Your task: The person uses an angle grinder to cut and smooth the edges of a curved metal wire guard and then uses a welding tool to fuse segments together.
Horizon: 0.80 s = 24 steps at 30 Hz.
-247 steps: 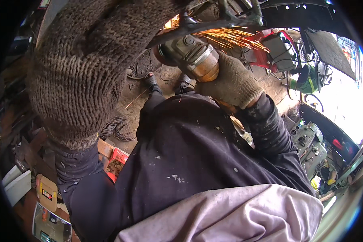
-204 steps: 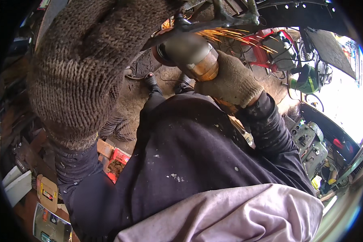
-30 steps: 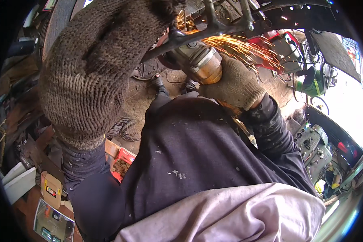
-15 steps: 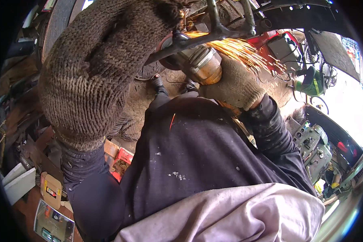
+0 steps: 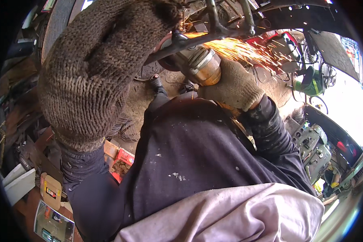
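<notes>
My right hand, in a knitted glove, is wrapped round the body of an angle grinder. The grinder's head and reddish disc lie against a dark metal frame of welded bars. Orange sparks stream from there to the right. Large and close at the upper left is my left hand, in a thick brown knitted glove. It is curled beside the disc and the near bar of the frame; the glove's back hides its fingertips and whatever they grip.
Bare ground shows below the frame, with my feet on it. A red box and scrap lie at the left. To the right are a green-grey machine, a green object and cables. A dark perforated beam crosses the upper right.
The spark stream has spread and shifted slightly to the right. Both hands, the grinder and the frame stay nearly where they were.
</notes>
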Motion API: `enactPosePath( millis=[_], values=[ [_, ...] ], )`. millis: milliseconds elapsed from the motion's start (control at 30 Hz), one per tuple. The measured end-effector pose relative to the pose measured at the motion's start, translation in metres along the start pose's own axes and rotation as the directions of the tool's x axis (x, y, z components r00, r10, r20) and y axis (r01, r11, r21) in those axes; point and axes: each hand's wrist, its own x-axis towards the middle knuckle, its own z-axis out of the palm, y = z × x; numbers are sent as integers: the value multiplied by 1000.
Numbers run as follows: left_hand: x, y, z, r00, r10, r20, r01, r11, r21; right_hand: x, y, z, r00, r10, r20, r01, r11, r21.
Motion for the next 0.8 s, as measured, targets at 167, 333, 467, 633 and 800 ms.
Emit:
enactPosePath(
  millis=[167,333,467,633,800],
  values=[
    [1,1,2,1000,8,-23,-9,999,-46,0,-2,-3,1000,-14,1,14,1000,-10],
    [3,4,-10,996,-17,85,16,1000,12,2,-7,-4,996,38,78,-40,999,17],
    [1,3,-2,997,-6,72,2,998,58,0,6,2,998,40,50,-41,999,17],
    [1,8,-8,995,-37,90,29,996,84,1,3,-1,998,45,35,-42,996,-83],
    [-2,4,5,1000,9,-9,-9,1000,6,-2,-5,-4,1000,-15,24,16,1000,-20]
  ],
)
